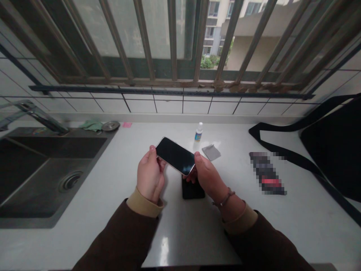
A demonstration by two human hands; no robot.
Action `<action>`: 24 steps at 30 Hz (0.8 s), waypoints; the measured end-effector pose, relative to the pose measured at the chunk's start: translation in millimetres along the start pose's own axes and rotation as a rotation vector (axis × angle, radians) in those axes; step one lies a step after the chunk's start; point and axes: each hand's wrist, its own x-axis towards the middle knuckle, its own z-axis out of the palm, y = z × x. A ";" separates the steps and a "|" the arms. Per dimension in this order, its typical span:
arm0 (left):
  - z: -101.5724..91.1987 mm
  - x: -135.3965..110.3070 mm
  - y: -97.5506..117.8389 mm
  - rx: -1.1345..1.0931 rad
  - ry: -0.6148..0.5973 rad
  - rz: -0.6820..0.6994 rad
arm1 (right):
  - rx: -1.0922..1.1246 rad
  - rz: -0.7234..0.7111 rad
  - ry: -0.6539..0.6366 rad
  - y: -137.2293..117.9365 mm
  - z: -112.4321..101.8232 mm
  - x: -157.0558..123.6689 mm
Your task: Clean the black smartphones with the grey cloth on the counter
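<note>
My left hand (150,174) and my right hand (207,175) hold a smartphone (175,156) by its opposite ends, above the white countertop (180,233). Its black screen faces up, and a pale metal edge shows around it. A black flat object (193,189), probably a second phone or a case, lies on the counter below, partly hidden by my right hand. Just beyond the held phone stand a small white dropper bottle with a blue label (199,132) and a grey cloth (211,152).
A steel sink (53,177) with a faucet (36,116) lies to the left. Behind it are a green cloth (91,125) and a metal strainer (110,126). A blurred dark packet (266,173) and a black bag with straps (329,150) lie right. A tiled wall and barred window stand behind.
</note>
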 end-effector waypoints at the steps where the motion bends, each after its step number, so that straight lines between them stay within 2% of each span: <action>1: 1.4 -1.6 0.4 -0.010 0.006 -0.038 | 0.000 -0.001 0.019 -1.3 0.1 -0.6; 5: 4.1 -5.5 0.8 -0.010 0.009 -0.100 | -0.083 -0.014 0.086 -7.5 -1.6 -2.1; 9: 2.6 -7.3 -2.2 0.029 -0.055 -0.042 | -0.192 -0.026 0.164 -10.5 -3.4 -2.1; 11: 1.4 -8.2 -4.1 0.048 -0.102 0.004 | -0.178 -0.011 0.177 -10.1 -3.3 -1.9; 14: -0.5 -7.8 -5.3 0.055 -0.104 0.056 | -0.067 -0.011 0.100 -7.6 -2.1 -2.0; 18: -2.8 -4.1 -3.9 0.040 -0.041 0.114 | 0.008 -0.040 -0.156 -5.0 0.2 -4.0; 20: -3.2 -2.2 -3.2 0.025 -0.026 0.130 | 0.017 -0.045 -0.236 -5.6 1.1 -5.4; 24: -2.9 0.2 -3.6 0.009 0.000 0.088 | -0.026 -0.051 -0.194 -6.9 2.6 -7.1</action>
